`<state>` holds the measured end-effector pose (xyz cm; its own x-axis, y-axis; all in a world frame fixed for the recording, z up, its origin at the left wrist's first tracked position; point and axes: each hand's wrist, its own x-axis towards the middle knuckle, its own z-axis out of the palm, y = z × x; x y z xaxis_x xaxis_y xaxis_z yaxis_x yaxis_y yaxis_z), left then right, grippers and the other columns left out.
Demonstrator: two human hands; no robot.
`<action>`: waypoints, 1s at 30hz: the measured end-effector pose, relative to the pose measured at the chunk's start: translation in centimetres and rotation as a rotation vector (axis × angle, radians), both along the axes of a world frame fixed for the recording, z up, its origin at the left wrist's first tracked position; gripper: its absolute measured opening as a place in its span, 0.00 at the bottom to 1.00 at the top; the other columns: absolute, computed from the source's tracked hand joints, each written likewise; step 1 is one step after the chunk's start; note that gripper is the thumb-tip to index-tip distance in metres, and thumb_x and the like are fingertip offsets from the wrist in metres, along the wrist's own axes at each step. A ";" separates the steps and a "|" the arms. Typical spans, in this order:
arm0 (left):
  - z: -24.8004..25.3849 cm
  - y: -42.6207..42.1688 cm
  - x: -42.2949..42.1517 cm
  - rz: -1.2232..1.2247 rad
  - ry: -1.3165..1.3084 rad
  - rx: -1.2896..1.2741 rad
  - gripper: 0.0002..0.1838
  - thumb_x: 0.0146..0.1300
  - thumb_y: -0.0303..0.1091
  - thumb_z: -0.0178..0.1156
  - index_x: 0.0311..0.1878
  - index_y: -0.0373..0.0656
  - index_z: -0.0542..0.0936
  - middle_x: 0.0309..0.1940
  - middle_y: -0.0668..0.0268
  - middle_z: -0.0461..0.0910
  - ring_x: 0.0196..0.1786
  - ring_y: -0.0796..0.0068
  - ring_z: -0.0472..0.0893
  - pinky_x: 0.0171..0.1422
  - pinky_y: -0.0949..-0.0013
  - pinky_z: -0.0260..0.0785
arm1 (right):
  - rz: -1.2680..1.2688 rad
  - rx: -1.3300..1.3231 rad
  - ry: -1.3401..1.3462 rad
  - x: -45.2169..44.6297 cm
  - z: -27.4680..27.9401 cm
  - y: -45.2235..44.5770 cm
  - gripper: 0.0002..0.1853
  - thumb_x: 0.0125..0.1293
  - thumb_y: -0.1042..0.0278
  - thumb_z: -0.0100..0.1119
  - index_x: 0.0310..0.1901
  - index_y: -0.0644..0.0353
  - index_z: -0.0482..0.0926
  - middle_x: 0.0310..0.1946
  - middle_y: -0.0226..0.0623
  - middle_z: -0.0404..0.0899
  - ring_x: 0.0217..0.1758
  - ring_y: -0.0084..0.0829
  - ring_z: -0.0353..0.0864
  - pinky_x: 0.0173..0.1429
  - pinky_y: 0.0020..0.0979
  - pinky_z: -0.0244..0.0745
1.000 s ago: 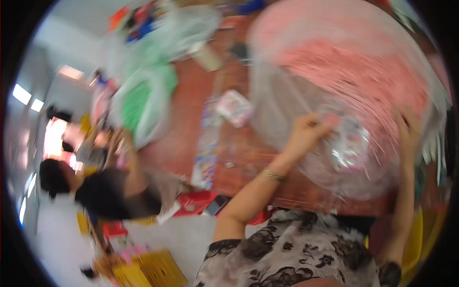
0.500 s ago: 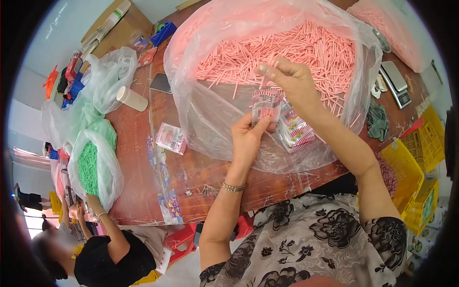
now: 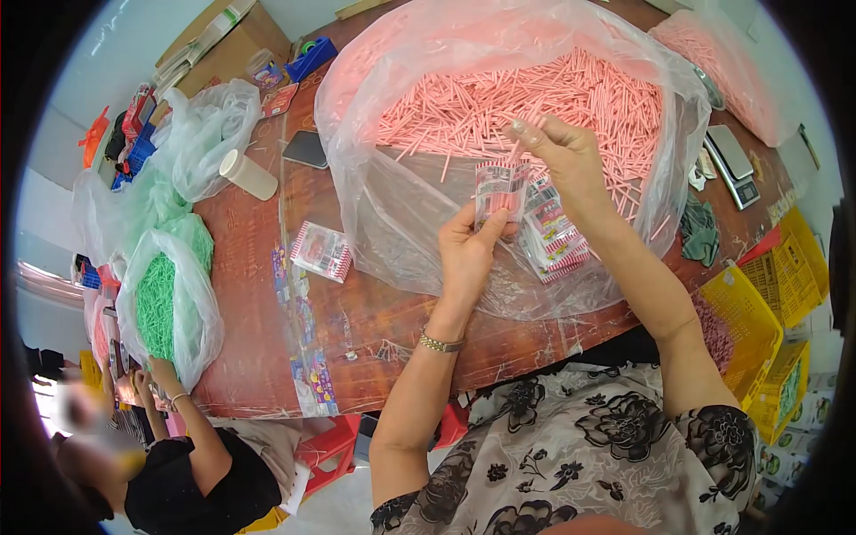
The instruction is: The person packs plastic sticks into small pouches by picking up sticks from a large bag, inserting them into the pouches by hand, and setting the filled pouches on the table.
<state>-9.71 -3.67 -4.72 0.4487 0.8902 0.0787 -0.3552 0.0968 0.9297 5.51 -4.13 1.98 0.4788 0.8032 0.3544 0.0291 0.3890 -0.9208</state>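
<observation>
Pinching: left hand [image 3: 469, 248], small clear plastic packet [image 3: 499, 183] with striped ends, over large translucent plastic bag [image 3: 392, 223]; right hand [image 3: 571, 159], thin pink sticks [image 3: 515, 153] at packet's top. Packet: probably light, limp, slippery; best held low, by its edges.

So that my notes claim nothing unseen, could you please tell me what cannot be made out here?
In the head view:
- held packet: stick count, hidden by print and the left hand
- right hand: stick count, covered by its fingers
- scale: reading, too small
- large bag: far end, cut off by the top edge
</observation>
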 end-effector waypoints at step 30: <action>1.5 0.8 0.3 0.045 -0.085 -0.008 0.13 0.66 0.22 0.62 0.53 0.33 0.81 0.42 0.61 0.86 0.41 0.77 0.84 0.48 0.74 0.77 | 0.217 -0.064 -0.425 2.9 -1.7 -0.2 0.08 0.67 0.72 0.61 0.43 0.68 0.83 0.29 0.27 0.75 0.31 0.18 0.69 0.36 0.24 0.65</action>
